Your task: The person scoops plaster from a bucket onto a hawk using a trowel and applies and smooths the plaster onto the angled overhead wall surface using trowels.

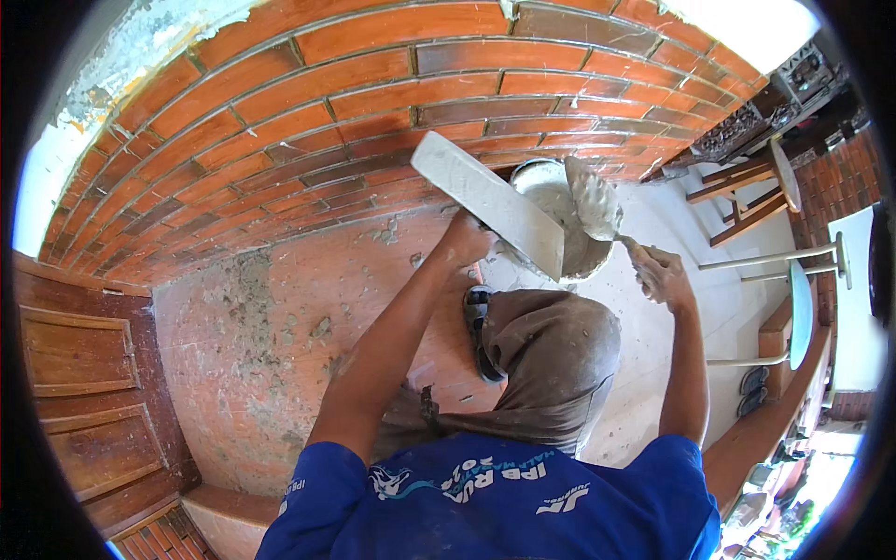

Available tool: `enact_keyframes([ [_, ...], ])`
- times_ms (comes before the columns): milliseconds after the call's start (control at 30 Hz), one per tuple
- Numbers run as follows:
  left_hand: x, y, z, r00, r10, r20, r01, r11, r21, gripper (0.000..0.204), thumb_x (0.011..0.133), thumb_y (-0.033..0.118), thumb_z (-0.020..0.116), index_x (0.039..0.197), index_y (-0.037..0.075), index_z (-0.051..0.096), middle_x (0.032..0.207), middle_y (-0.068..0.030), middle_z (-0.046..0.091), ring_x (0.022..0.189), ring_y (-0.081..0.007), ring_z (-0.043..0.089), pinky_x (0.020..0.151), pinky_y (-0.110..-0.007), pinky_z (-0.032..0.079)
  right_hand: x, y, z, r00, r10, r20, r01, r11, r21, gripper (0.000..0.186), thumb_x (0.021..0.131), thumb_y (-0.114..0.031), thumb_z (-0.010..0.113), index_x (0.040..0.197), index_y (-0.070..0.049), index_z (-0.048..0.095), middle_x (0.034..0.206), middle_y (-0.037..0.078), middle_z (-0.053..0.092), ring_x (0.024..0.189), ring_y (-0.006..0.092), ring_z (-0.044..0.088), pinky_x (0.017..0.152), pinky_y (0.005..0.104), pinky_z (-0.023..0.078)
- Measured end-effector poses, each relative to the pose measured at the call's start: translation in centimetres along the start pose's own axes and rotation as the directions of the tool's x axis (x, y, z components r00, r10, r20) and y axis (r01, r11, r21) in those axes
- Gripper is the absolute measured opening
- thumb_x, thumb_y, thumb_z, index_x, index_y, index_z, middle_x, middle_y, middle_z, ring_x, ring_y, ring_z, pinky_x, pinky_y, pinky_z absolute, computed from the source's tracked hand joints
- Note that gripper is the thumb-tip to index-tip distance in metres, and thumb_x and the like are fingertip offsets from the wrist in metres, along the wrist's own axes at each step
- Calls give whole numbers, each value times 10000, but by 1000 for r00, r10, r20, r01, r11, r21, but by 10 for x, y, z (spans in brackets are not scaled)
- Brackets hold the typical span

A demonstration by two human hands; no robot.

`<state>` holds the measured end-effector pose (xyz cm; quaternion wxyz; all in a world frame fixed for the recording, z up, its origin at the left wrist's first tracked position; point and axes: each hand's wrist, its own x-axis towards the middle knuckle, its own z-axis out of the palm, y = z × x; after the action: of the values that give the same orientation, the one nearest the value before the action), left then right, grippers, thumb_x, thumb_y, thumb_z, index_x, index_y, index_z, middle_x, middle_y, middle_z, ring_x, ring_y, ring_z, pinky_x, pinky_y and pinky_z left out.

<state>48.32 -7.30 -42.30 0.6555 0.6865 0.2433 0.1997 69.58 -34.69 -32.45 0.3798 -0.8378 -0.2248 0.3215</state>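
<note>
My left hand [465,239] is closed round the grip of a long rectangular plastering trowel [485,198], its flat grey face tilted up in front of the brick wall. The grip itself is mostly hidden behind the plate. In my right hand [661,277] is the handle of a pointing trowel [595,200], and wet grey mortar covers its blade. That blade is over a round bucket [586,276] of grey mortar, which the plastering trowel partly covers. Mortar is smeared on my right fingers.
An orange brick wall [373,98] rises ahead. Mortar crumbs [322,327] lie scattered on the reddish floor [215,373]. A panelled wooden door [84,401] stands at left. At right are a wooden stool [747,191], a pale-green seat [800,315] and a pair of shoes [751,390].
</note>
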Motion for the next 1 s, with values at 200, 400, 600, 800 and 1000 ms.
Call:
enact_keyframes([
  [200,27,-12,22,994,28,102,-27,1000,-12,470,755,-31,636,1207,34,528,1183,-103,581,1099,-201,533,934,-319,422,-33,-86,6,961,-276,26,276,944,-183,329,830,-234,618,1061,-2,645,610,35,568,482,87,500,434,242,410],
  [400,16,22,-1,981,194,32,-195,979,59,403,774,77,648,1163,30,550,1178,-109,578,1078,-229,522,946,-350,396,-45,-117,37,694,-720,17,596,561,-575,342,729,-111,708,1040,15,642,831,152,662,635,241,648,569,315,507],
  [600,3,31,-29,981,133,-143,-142,989,-51,403,816,127,627,1193,22,531,1229,-122,545,1151,-221,487,996,-345,368,-35,-129,49,538,-843,-7,740,476,-475,324,726,-82,706,1028,18,644,871,159,661,670,267,651,575,315,507],
  [800,-11,36,-58,975,213,-60,-205,971,127,395,840,113,598,1215,30,504,1256,-99,522,1128,-203,503,967,-337,408,-29,-123,44,714,-697,-57,688,715,-126,302,812,-153,640,1050,33,632,739,69,612,563,117,543,501,256,437],
  [1000,-29,52,-79,972,154,-177,-224,836,-501,422,814,-1,601,1213,50,474,1170,-84,531,1078,-216,530,864,-378,483,-37,-66,41,944,-299,-137,320,931,173,355,865,-335,561,1013,-14,603,655,23,542,448,83,476,371,213,354],
])
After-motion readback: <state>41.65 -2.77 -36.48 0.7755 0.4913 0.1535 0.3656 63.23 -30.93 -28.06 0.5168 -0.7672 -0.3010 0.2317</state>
